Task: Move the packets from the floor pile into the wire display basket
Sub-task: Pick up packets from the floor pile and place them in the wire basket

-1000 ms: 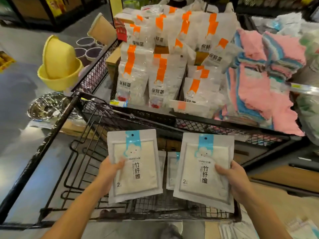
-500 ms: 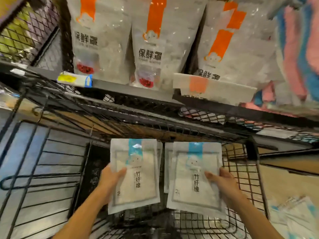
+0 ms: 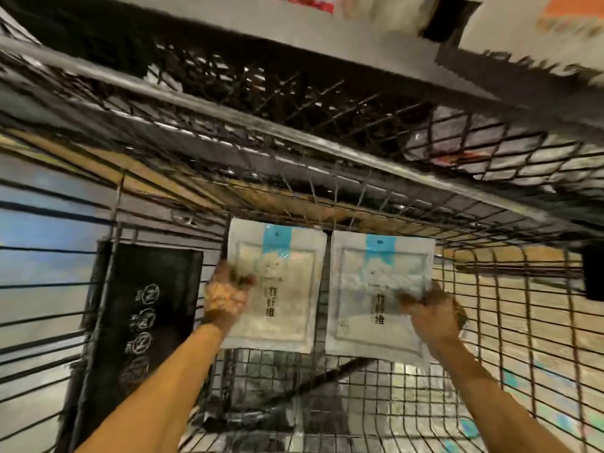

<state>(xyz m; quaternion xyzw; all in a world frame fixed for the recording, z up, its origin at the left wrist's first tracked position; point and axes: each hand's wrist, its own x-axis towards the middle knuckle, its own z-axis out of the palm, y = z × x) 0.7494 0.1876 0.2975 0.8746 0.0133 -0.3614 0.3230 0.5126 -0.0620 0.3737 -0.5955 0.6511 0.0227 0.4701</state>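
Pretty blurry all over, so not making out fingertips properly. Top shelf [image 3: 294,103] cutting off at the frame edge, goods up there just smears. Left hand [image 3: 225,297] gripping the left packet [image 3: 284,289] by its left edge, thumb curling over the front, other fingers hiding behind. Right hand [image 3: 431,313] pinching the right packet [image 3: 369,289] at its right edge, same deal. Both packets standing upright, side by side, inside the basket [image 3: 523,322] near its back wire wall. Black sign [image 3: 137,322] sitting just left.
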